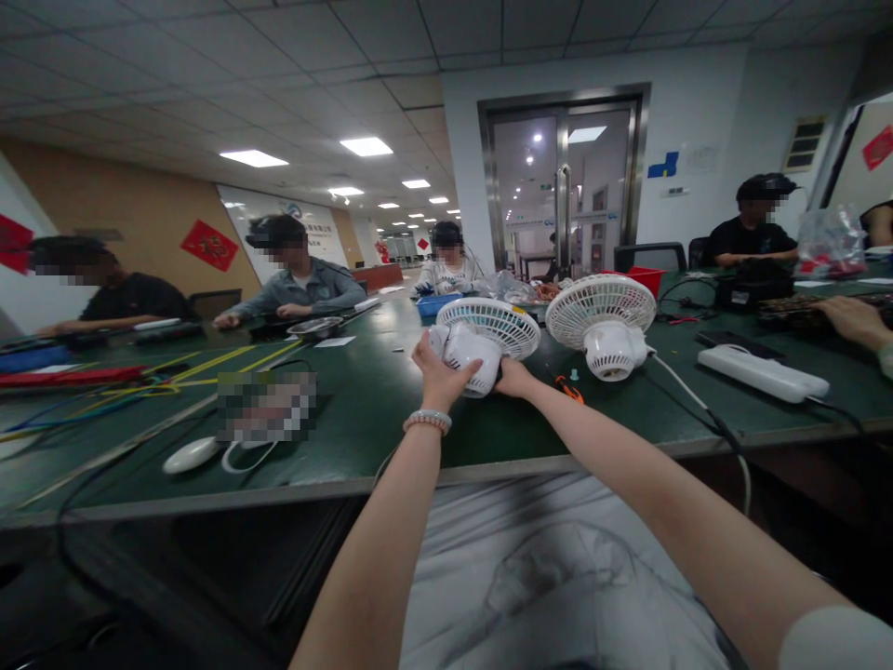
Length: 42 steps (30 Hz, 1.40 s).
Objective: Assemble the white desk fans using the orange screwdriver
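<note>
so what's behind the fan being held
Beyond the held fan are a blue tray, clear plastic and a person. The fan covers part of the tray and the green tabletop directly behind it.

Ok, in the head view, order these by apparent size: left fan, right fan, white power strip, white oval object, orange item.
1. Left fan and right fan: too alike to rank
2. White power strip
3. White oval object
4. Orange item

Pale beaded bracelet (428, 422), white sleeve (837, 640), light grey clothing (481, 596)
</note>
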Tool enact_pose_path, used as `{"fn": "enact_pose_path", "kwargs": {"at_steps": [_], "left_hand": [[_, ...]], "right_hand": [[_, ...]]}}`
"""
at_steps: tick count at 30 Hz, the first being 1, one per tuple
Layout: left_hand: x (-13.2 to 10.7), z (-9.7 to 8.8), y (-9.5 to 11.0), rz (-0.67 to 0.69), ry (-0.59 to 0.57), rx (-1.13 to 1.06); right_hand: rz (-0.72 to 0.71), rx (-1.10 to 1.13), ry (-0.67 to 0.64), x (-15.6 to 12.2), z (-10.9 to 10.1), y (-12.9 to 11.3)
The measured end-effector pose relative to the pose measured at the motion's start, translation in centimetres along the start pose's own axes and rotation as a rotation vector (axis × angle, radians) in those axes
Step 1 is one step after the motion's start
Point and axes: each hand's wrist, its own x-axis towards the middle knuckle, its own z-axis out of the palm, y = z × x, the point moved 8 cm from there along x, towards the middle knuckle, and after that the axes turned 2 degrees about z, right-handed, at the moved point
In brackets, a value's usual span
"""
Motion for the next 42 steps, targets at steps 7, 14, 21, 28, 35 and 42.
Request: {"fn": "enact_pose_path", "kwargs": {"at_steps": [7,14,21,28,35,42], "left_hand": [[0.0,-0.1,0.1,0.005,-0.004,0.009],[0.2,-0.2,-0.2,0.000,0.017,-0.015],[0.2,-0.5,0.1,0.017,0.071,-0.043],[0.0,0.7,-1.6,-0.127,-0.023,-0.050],[-0.2,1.3,-3.8,-0.324,-0.046,-0.036],[-0.5,1.8,-6.1,-0.491,-0.125,0.012]], "right_hand": [[0.017,0.008,0.000,0.2,0.1,0.2],[0.019,-0.044,0.000,0.1,-0.3,0.0],[-0.008,-0.074,0.056,0.1,-1.2,-0.4],[-0.007,-0.084,-0.025,0.3,-0.3,0.3],[-0.064,-0.117,-0.032,0.5,-0.5,-0.5],[-0.051,-0.068,-0.041,0.4,-0.2,-0.5]]}}
